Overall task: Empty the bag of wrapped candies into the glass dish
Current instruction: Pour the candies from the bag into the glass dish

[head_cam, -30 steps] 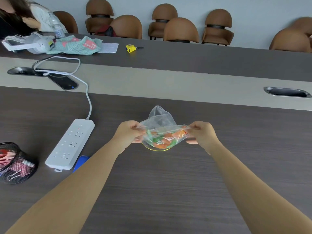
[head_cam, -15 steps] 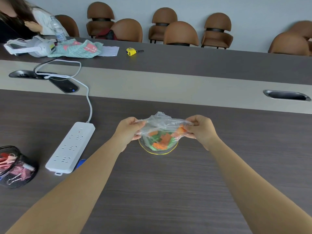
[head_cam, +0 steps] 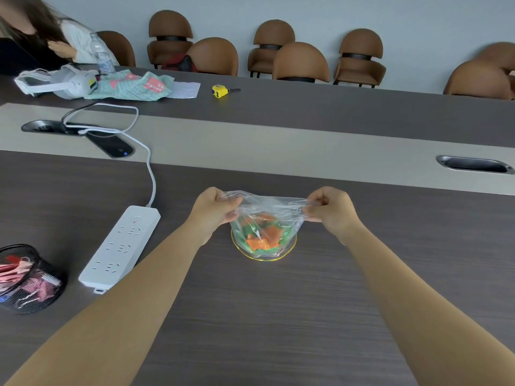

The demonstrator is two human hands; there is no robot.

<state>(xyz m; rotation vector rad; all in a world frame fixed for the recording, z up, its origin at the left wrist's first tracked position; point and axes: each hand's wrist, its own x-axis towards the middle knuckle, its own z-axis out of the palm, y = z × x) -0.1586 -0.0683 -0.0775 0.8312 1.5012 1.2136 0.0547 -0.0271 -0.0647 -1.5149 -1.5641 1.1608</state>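
Note:
A clear plastic bag (head_cam: 269,207) is stretched between my two hands just above a small glass dish (head_cam: 263,257) with a yellow rim on the dark table. My left hand (head_cam: 214,208) pinches the bag's left edge and my right hand (head_cam: 330,208) pinches its right edge. Orange and green wrapped candies (head_cam: 263,235) show through the plastic, bunched over the dish. I cannot tell whether they lie in the dish or still inside the bag.
A white power strip (head_cam: 119,247) lies left of the dish, its cord running to a table socket (head_cam: 110,144). A black mesh cup (head_cam: 26,280) of clips stands at the left edge. A person (head_cam: 41,34), a headset (head_cam: 60,83) and a yellow tape measure (head_cam: 220,90) are across the table.
Both hands have turned the bag over and lifted its edges; the peaked top flattened and the candies slid down over the dish.

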